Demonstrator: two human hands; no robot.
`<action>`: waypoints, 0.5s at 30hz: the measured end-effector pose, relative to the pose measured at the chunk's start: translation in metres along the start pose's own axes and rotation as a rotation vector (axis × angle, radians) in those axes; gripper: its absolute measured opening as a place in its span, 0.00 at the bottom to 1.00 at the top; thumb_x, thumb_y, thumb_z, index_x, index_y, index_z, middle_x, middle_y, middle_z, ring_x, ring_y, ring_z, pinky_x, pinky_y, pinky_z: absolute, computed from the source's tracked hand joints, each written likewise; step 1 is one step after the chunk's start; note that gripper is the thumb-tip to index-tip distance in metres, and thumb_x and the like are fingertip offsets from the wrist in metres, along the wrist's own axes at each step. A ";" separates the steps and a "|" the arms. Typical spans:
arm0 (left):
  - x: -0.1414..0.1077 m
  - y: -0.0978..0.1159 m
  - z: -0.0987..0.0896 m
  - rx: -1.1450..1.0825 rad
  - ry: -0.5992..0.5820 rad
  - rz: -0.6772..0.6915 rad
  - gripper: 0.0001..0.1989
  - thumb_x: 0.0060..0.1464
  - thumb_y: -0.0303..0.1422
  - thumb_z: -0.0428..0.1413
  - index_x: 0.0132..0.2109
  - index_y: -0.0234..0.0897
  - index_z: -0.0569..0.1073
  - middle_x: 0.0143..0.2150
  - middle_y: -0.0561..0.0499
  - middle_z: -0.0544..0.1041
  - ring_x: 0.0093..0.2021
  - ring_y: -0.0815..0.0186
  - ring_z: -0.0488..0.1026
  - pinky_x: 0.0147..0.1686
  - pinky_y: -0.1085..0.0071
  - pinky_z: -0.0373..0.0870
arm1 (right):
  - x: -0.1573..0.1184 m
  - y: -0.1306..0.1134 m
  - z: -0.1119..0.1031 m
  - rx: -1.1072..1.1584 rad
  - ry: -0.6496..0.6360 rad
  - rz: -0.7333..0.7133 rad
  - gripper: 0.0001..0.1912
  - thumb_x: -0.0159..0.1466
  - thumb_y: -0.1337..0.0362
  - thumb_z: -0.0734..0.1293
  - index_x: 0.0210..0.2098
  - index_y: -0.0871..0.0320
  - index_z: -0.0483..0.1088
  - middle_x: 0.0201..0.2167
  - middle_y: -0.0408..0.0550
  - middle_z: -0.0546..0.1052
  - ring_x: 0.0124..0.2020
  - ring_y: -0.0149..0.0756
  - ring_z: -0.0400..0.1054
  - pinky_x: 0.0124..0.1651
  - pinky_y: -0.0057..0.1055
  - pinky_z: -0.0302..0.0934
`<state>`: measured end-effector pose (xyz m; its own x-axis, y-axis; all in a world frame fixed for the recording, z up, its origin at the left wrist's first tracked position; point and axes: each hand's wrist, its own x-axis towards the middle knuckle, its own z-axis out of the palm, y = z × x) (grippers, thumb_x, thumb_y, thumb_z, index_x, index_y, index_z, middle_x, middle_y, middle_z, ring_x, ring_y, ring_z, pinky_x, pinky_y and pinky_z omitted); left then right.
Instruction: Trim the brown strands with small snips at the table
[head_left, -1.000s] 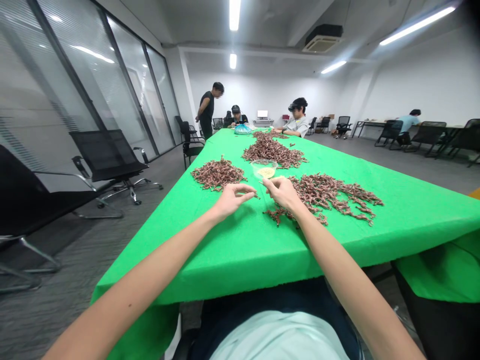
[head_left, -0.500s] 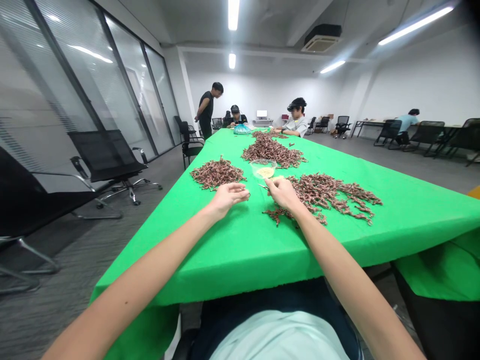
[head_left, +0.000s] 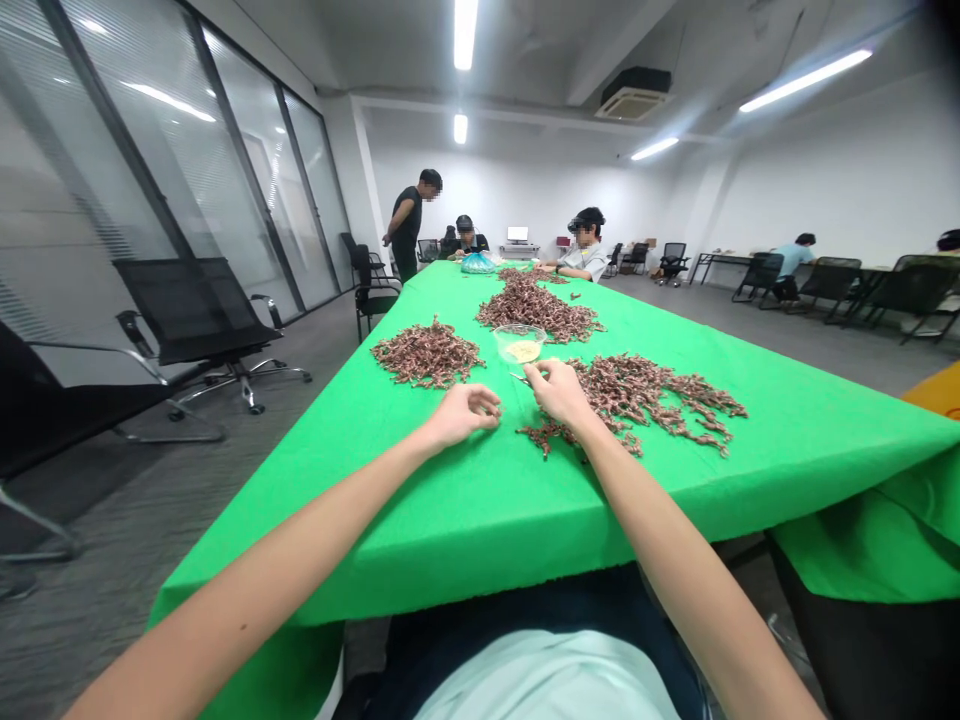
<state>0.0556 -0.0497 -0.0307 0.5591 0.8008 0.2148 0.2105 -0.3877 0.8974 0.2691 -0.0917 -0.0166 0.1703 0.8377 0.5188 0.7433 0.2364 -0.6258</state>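
Just past a heap of brownish sprigs (head_left: 426, 354) on the green-covered counter (head_left: 480, 520), the left hand (head_left: 463, 416) lay with its fingers (head_left: 489, 408) curled together, though whether they held anything could not be told. The right hand (head_left: 559, 392), the nearer to a thin pale sliver (head_left: 519, 378), appeared to pinch it, its long axis pointing to 9 o'clock. A clear plastic bowl (head_left: 519, 345) stood at that hand's 11 o'clock, and a second heap of sprigs (head_left: 652, 398) at its 3 o'clock.
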 end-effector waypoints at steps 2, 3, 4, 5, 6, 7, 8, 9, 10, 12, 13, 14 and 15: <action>0.002 -0.003 -0.001 0.043 -0.002 0.013 0.19 0.36 0.29 0.70 0.40 0.31 0.78 0.35 0.43 0.84 0.32 0.64 0.78 0.36 0.67 0.73 | 0.001 0.000 -0.002 0.060 0.042 0.039 0.23 0.67 0.49 0.62 0.42 0.61 0.78 0.25 0.48 0.77 0.31 0.38 0.70 0.38 0.30 0.59; 0.003 -0.004 -0.001 0.063 -0.007 0.018 0.19 0.36 0.29 0.70 0.40 0.31 0.78 0.36 0.43 0.84 0.32 0.63 0.78 0.34 0.67 0.73 | 0.001 0.000 -0.003 0.094 0.050 0.062 0.24 0.67 0.49 0.62 0.48 0.61 0.77 0.24 0.47 0.76 0.30 0.38 0.71 0.38 0.31 0.61; 0.003 -0.004 -0.002 0.087 -0.016 0.025 0.19 0.37 0.29 0.69 0.40 0.31 0.79 0.36 0.43 0.84 0.32 0.63 0.78 0.34 0.68 0.72 | 0.002 0.000 -0.004 0.128 0.055 0.082 0.26 0.67 0.49 0.62 0.53 0.61 0.75 0.23 0.46 0.76 0.28 0.39 0.71 0.38 0.31 0.62; 0.003 -0.004 -0.002 0.117 -0.027 0.032 0.19 0.38 0.30 0.69 0.41 0.31 0.79 0.36 0.43 0.84 0.32 0.62 0.78 0.33 0.68 0.72 | 0.002 0.000 -0.005 0.162 0.055 0.098 0.29 0.67 0.49 0.62 0.58 0.62 0.73 0.21 0.44 0.75 0.26 0.39 0.71 0.38 0.32 0.63; 0.002 -0.003 -0.003 0.158 -0.029 0.040 0.18 0.39 0.31 0.69 0.41 0.32 0.80 0.37 0.43 0.84 0.32 0.61 0.78 0.33 0.67 0.72 | 0.003 0.000 -0.007 0.197 0.052 0.111 0.31 0.67 0.49 0.62 0.61 0.63 0.70 0.20 0.43 0.74 0.25 0.38 0.71 0.38 0.33 0.64; 0.001 -0.002 -0.003 0.214 -0.019 0.050 0.17 0.40 0.32 0.68 0.41 0.33 0.80 0.37 0.43 0.84 0.32 0.61 0.78 0.34 0.67 0.71 | 0.003 -0.001 -0.008 0.231 0.050 0.124 0.33 0.67 0.49 0.62 0.64 0.64 0.68 0.19 0.42 0.73 0.23 0.38 0.71 0.38 0.33 0.64; 0.000 0.000 -0.004 0.284 0.005 0.056 0.16 0.41 0.33 0.68 0.40 0.34 0.81 0.37 0.44 0.84 0.32 0.61 0.78 0.34 0.66 0.71 | 0.003 -0.001 -0.009 0.260 0.049 0.137 0.35 0.67 0.49 0.63 0.66 0.66 0.65 0.17 0.41 0.72 0.22 0.37 0.70 0.37 0.33 0.65; -0.002 0.002 -0.004 0.362 0.041 0.055 0.16 0.42 0.35 0.68 0.40 0.35 0.82 0.35 0.45 0.84 0.30 0.61 0.77 0.34 0.66 0.70 | 0.003 -0.001 -0.011 0.284 0.049 0.151 0.36 0.66 0.50 0.63 0.67 0.68 0.64 0.16 0.39 0.71 0.21 0.37 0.70 0.37 0.32 0.65; -0.003 0.004 -0.004 0.440 0.081 0.047 0.16 0.42 0.37 0.68 0.40 0.36 0.82 0.32 0.47 0.83 0.29 0.60 0.76 0.34 0.65 0.69 | 0.003 -0.002 -0.012 0.303 0.053 0.162 0.38 0.66 0.50 0.63 0.68 0.69 0.62 0.15 0.38 0.70 0.20 0.37 0.70 0.36 0.32 0.65; -0.005 0.008 -0.004 0.566 0.141 0.029 0.17 0.44 0.41 0.68 0.41 0.39 0.83 0.27 0.50 0.80 0.28 0.59 0.75 0.35 0.65 0.69 | 0.003 -0.002 -0.014 0.329 0.063 0.173 0.38 0.66 0.50 0.63 0.68 0.70 0.61 0.14 0.37 0.69 0.19 0.36 0.69 0.33 0.31 0.64; -0.006 0.009 -0.003 0.611 0.155 0.029 0.18 0.44 0.43 0.67 0.42 0.39 0.84 0.26 0.50 0.79 0.29 0.59 0.75 0.36 0.64 0.69 | 0.003 -0.002 -0.014 0.339 0.067 0.176 0.39 0.66 0.50 0.62 0.69 0.70 0.61 0.13 0.36 0.68 0.19 0.35 0.69 0.32 0.30 0.64; -0.007 0.010 -0.003 0.646 0.160 0.039 0.18 0.45 0.44 0.67 0.42 0.40 0.84 0.28 0.49 0.80 0.30 0.59 0.75 0.38 0.64 0.69 | 0.002 -0.003 -0.015 0.345 0.067 0.177 0.39 0.66 0.50 0.62 0.69 0.70 0.60 0.13 0.36 0.68 0.18 0.35 0.68 0.31 0.29 0.63; -0.008 0.010 -0.003 0.673 0.156 0.058 0.18 0.46 0.45 0.66 0.42 0.40 0.84 0.32 0.48 0.81 0.32 0.58 0.75 0.39 0.64 0.69 | 0.002 -0.003 -0.015 0.347 0.067 0.178 0.39 0.66 0.50 0.62 0.69 0.70 0.60 0.13 0.35 0.68 0.18 0.34 0.68 0.30 0.29 0.63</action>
<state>0.0507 -0.0582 -0.0218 0.4731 0.8068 0.3538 0.6636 -0.5905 0.4593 0.2771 -0.0977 -0.0049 0.3274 0.8491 0.4145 0.4374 0.2527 -0.8630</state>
